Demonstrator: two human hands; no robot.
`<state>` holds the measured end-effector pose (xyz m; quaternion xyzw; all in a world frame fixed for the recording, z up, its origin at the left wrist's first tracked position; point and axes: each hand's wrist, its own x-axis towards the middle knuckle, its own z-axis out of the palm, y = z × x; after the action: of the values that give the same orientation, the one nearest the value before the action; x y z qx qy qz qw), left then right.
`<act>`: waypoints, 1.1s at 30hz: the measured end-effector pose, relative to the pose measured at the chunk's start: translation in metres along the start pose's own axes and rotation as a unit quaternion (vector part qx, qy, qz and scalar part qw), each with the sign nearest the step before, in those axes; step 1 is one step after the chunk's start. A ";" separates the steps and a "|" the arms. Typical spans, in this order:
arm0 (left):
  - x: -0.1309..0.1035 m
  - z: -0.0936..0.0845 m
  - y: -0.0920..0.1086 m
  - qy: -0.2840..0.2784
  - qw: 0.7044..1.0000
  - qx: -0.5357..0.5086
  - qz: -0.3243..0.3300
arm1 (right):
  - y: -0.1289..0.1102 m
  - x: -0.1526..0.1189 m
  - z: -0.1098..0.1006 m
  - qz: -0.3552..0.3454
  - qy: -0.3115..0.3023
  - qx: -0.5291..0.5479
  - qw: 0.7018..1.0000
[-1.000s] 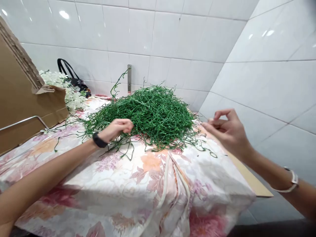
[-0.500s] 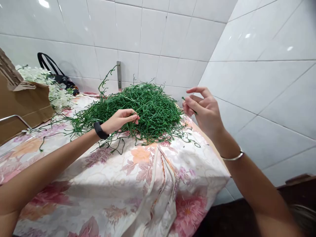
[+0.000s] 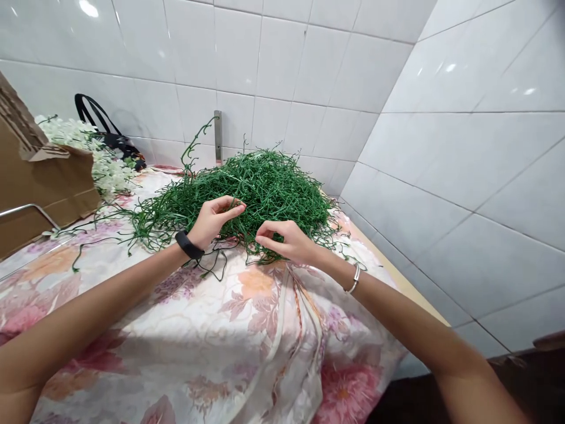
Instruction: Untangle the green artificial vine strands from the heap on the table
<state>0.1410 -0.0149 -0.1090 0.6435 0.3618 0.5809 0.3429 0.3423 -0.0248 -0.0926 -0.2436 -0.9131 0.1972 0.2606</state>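
Heap of green stems [image 3: 278, 191]: large, loose and tangled, wiry in look, in the middle of the table towards the far wall; thin ends trailing forward and out to the left.
Tall stem [image 3: 189, 151]: curling upward from the left part of the heap, tip level with the top of an upright metal strip [image 3: 218, 138] in this view.
Left hand [image 3: 216, 221]: in front of the heap, left of its centre; thumb and forefinger drawn together at the tips; whether pinching a stem, cannot tell against the green behind.
Right hand [image 3: 286, 241]: at the front edge of the heap, a little lower, near the left hand but apart from it; thumb and forefinger bent into a ring, tips close; whether gripping anything, cannot tell.
Wrists: black band [image 3: 189, 245] on the left, silver-coloured bracelet [image 3: 355, 278] on the right.
Flowered cloth [image 3: 154, 335]: white with pink, orange and purple blooms, spread under the heap and hanging over the near edge, gathered in folds near the middle.
Far left: torn-edged brown cardboard [image 3: 57, 194], a bent metal rod [image 3: 35, 207] before it, white flowers [image 3: 110, 174] behind, then a dark bag [image 3: 117, 143] with looped black handles.
Walls [image 3: 282, 65]: glossy white tiles, meeting in a corner to the right.
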 end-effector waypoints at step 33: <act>-0.039 0.018 0.012 -0.125 0.990 -0.053 -0.051 | 0.001 -0.019 0.022 -0.003 0.192 0.029 0.981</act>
<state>0.1573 -0.0554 -0.1201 0.6726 0.3174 0.4963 0.4478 0.3448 -0.0394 -0.1178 -0.2662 -0.8406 0.1727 0.4389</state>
